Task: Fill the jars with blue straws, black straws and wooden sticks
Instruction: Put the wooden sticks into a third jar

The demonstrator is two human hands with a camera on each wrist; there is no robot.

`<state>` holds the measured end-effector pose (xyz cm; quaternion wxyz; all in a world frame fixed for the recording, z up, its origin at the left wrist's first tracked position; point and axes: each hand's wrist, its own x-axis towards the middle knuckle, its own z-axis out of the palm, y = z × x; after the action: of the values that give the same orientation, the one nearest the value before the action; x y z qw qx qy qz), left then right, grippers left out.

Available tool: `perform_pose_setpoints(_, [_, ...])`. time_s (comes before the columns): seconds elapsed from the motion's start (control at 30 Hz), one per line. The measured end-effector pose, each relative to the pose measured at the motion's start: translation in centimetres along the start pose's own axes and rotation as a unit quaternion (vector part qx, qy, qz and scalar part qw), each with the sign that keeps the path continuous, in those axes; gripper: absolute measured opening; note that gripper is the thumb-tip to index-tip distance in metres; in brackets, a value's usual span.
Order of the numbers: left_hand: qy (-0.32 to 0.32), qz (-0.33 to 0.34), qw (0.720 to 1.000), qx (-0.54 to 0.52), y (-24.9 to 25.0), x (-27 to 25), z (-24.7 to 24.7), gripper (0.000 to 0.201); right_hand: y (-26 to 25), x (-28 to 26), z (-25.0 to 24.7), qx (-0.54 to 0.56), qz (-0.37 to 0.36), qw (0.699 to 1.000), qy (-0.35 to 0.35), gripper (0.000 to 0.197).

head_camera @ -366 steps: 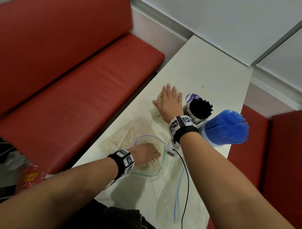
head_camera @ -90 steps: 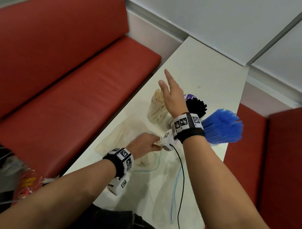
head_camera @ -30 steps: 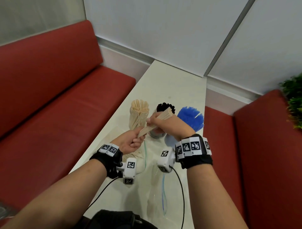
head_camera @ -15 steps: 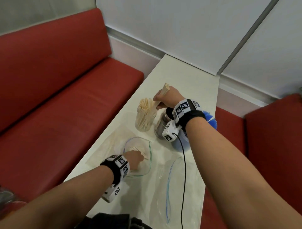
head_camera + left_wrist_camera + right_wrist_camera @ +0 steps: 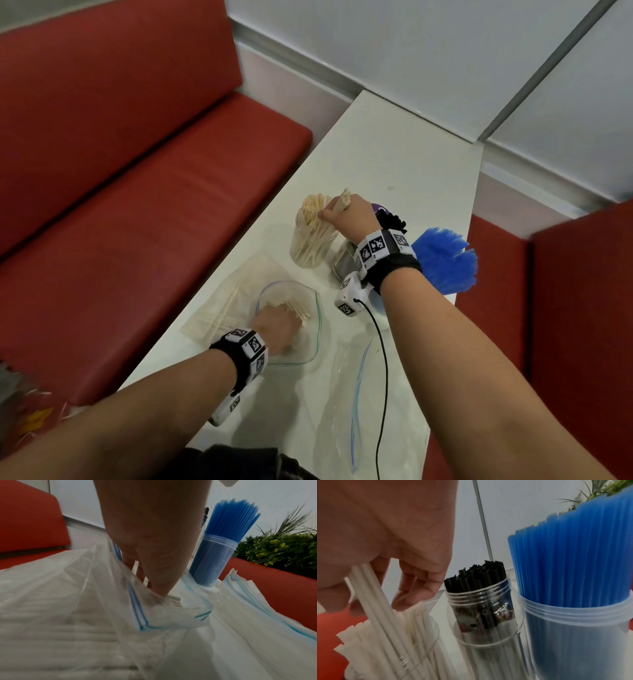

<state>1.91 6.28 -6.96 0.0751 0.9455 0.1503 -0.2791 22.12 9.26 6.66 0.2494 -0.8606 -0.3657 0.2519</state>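
Observation:
My right hand pinches a small bundle of wooden sticks, tilted, with its lower ends inside the clear jar of wooden sticks. In the right wrist view the held sticks pass between thumb and fingers into that jar. Beside it stand the jar of black straws and the jar of blue straws. My left hand is inside the open zip bag, its fingers curled over the loose wooden sticks there.
An empty zip bag and a black cable lie on the white table near me. Red bench seats flank the table. A green plant stands behind the right seat.
My right hand has brought the bundle down from above the jar, so its lower ends now sit among the sticks. My left hand stays in the zip bag, reaching slightly deeper.

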Motion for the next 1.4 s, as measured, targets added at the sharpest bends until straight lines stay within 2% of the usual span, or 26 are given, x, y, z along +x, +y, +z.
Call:
perform_pose_setpoints(0.07, [0.007,0.01,1.0,0.007,-0.4,0.1,0.5,0.044,0.1,-0.1,0.0,0.025,-0.028,0.999,0.033,0.025])
perform_pose_setpoints(0.17, [0.064,0.023,0.998,0.02,-1.1,0.1,0.9,0.052,-0.2,-0.5,0.0,0.093,-0.095,0.986,0.097,0.014])
perform_pose_setpoints(0.23, [0.088,0.032,0.995,0.017,-1.5,0.2,1.3,0.059,-0.3,-0.6,0.6,0.124,-0.162,0.965,0.165,0.017])
perform_pose_setpoints(0.3, [0.066,0.035,0.997,0.018,-1.9,0.5,1.8,0.073,-0.3,-0.4,2.0,0.074,-0.214,0.951,0.212,0.031])
perform_pose_setpoints(0.33, [0.04,0.029,0.999,0.023,-1.9,0.6,2.0,0.079,-0.2,-0.4,3.0,0.008,-0.219,0.953,0.209,0.042])
perform_pose_setpoints(0.4, [-0.001,0.008,0.999,0.033,-1.7,0.8,2.4,0.082,0.5,-0.6,5.3,-0.159,-0.19,0.958,0.142,0.065])
perform_pose_setpoints(0.47, [0.004,-0.001,0.999,0.035,-1.3,1.0,2.6,0.077,1.9,-1.0,7.4,-0.285,-0.145,0.946,0.048,0.081])
perform_pose_setpoints(0.5, [0.02,0.001,0.999,0.035,-1.2,1.1,2.7,0.073,2.4,-1.1,8.0,-0.315,-0.134,0.939,0.019,0.084])
perform_pose_setpoints(0.6, [0.051,0.021,0.998,0.026,-1.4,1.5,2.2,0.053,2.1,-0.5,8.0,-0.269,-0.141,0.952,0.025,0.079])
perform_pose_setpoints(0.67, [0.039,0.042,0.998,0.013,-1.6,1.7,1.9,0.047,1.7,-0.4,7.8,-0.219,-0.141,0.963,0.07,0.074])
perform_pose_setpoints(0.7, [0.028,0.05,0.998,0.002,-1.8,1.9,1.8,0.046,1.7,-0.4,7.9,-0.224,-0.135,0.963,0.069,0.075])
perform_pose_setpoints(0.8, [-0.005,0.064,0.998,-0.02,-2.2,2.1,1.5,0.039,2.1,-0.6,7.8,-0.267,-0.112,0.957,-0.006,0.086])
perform_pose_setpoints(0.83, [-0.015,0.068,0.997,-0.017,-2.2,2.2,1.3,0.036,1.9,-0.5,7.4,-0.243,-0.106,0.964,-0.021,0.085])
perform_pose_setpoints(0.9, [-0.022,0.074,0.997,-0.017,-2.0,2.2,1.1,0.032,1.2,-0.7,6.2,-0.129,-0.1,0.986,-0.021,0.079])
perform_pose_setpoints(0.97, [-0.014,0.075,0.996,-0.036,-1.8,1.9,0.9,0.031,1.3,-1.5,5.3,-0.012,-0.114,0.992,0.053,0.067])
perform_pose_setpoints(1.03, [0.024,0.083,0.993,-0.084,-1.8,1.6,1.0,0.028,2.1,-3.3,4.7,0.065,-0.129,0.982,0.119,0.056])
perform_pose_setpoints(1.13, [0.1,0.099,0.974,-0.175,-1.4,1.1,0.9,0.021,4.3,-6.0,4.3,0.135,-0.123,0.977,0.109,0.044])
perform_pose_setpoints(1.27, [0.171,0.099,0.926,-0.323,0.2,0.3,-0.8,0.017,8.3,-9.3,4.1,0.263,-0.047,0.958,0.104,0.031])
perform_pose_setpoints(1.33, [0.223,0.102,0.903,-0.352,1.0,-0.4,-2.0,0.038,10.2,-10.3,4.0,0.321,-0.012,0.941,0.102,0.025])
perform_pose_setpoints(1.4, [0.275,0.094,0.856,-0.428,2.2,-1.4,-3.8,0.054,11.3,-11.1,3.9,0.383,0.026,0.92,0.076,0.025])
